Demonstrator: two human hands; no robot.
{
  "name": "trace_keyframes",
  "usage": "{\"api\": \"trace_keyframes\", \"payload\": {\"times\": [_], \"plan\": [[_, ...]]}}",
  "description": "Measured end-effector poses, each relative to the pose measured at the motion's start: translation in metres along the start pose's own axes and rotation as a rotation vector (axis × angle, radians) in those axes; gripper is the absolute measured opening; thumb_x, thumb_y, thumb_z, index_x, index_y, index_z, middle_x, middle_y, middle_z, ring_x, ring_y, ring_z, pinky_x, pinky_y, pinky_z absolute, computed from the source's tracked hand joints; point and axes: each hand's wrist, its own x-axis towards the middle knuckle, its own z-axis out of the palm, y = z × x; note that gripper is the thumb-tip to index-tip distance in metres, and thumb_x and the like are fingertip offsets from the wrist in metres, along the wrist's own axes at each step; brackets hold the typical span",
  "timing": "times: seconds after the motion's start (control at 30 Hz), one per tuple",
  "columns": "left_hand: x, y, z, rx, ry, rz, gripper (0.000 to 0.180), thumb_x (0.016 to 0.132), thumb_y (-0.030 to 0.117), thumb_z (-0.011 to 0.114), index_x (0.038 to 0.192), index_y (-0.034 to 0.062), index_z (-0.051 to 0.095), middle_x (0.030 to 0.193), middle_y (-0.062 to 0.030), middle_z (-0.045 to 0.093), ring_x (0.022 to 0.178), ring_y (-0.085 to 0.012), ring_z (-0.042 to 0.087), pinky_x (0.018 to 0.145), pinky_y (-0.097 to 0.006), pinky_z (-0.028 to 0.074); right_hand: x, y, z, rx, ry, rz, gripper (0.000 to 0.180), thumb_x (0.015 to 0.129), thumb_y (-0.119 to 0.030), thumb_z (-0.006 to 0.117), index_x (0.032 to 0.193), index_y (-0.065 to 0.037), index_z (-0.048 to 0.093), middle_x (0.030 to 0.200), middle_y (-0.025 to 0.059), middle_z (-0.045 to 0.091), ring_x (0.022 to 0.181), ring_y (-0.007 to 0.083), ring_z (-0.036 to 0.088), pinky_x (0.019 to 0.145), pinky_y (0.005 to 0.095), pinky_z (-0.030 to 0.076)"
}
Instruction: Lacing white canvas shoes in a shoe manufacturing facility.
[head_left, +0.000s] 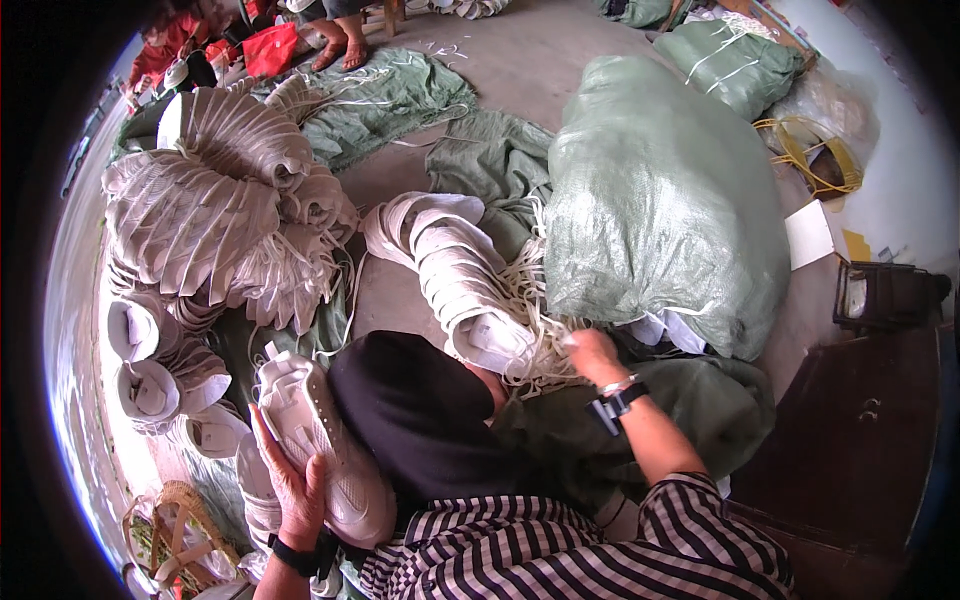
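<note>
A white sneaker [345,465] lies against my left thigh, its toe toward me. My left hand [292,492] grips it along the side, thumb on top and fingers stretched toward the heel. At the centre right, my right hand [597,358] is closed, its fingertips in a tangle of white shoelaces [545,345]. Those laces hang beside a curved row of nested white shoe uppers [440,260] lying before my knees. The tips of my right fingers are slightly blurred.
A big heap of nested shoe uppers [200,220] rises at the left, with more uppers [150,390] below it. A bulging pale green sack [665,200] stands at the right. A woven basket [175,535] sits at lower left. Another person's feet [345,50] show at the back.
</note>
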Motion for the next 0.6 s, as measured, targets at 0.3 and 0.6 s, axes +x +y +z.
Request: {"api": "trace_keyframes", "payload": {"times": [0.3, 0.6], "plan": [[-0.007, -0.013, -0.003, 0.131, 0.063, 0.094, 0.093, 0.083, 0.051, 0.058, 0.145, 0.0026, 0.011, 0.149, -0.0183, 0.015, 0.139, -0.0288, 0.014, 0.112, -0.038, 0.011, -0.096, -0.069, -0.176, 1.333, 0.371, -0.441, 0.014, 0.092, -0.008, 0.05, 0.095, 0.001, 0.06, 0.085, 0.0037, 0.063, 0.077, 0.0091, 0.06, 0.069, 0.024, 0.048], [-0.009, -0.012, -0.02, 0.006, 0.011, 0.144, 0.093, 0.078, 0.048, 0.065, 0.143, -0.0004, 0.018, 0.146, -0.0226, 0.022, 0.137, -0.0339, 0.019, 0.111, -0.04, 0.016, -0.19, -0.188, -0.267, 0.954, 0.386, -0.865, 0.017, 0.094, -0.013, 0.048, 0.09, -0.001, 0.059, 0.068, -0.0004, 0.055, 0.056, 0.0039, 0.048, 0.05, 0.0176, 0.038]]}}
